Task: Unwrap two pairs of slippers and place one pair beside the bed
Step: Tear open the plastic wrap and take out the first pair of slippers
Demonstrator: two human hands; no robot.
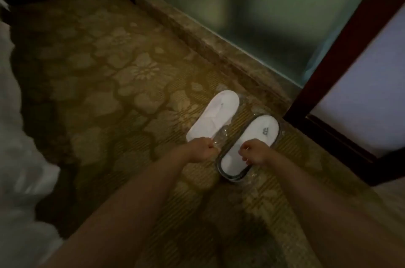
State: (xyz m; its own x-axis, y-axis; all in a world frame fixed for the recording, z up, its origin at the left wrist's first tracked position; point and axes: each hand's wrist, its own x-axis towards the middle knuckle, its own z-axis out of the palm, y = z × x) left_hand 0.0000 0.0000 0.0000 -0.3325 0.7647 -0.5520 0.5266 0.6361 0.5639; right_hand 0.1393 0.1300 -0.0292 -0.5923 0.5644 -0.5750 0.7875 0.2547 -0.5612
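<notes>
Two white slipper packs lie side by side on the patterned carpet. The left slipper pack (213,114) shows plain white soles and has crumpled clear plastic wrap (220,137) at its near end. My left hand (202,150) is closed on that wrap. The right slipper pack (249,144) has a dark rim and a small logo, and sits inside clear plastic. My right hand (254,151) rests on its near half with the fingers pinched on the plastic.
White bedding (15,136) fills the left edge. A stone sill (208,42) and frosted glass panel (263,15) run behind the slippers. A dark wooden frame (341,57) stands at the right. Carpet (98,92) stretches to the left of the slippers.
</notes>
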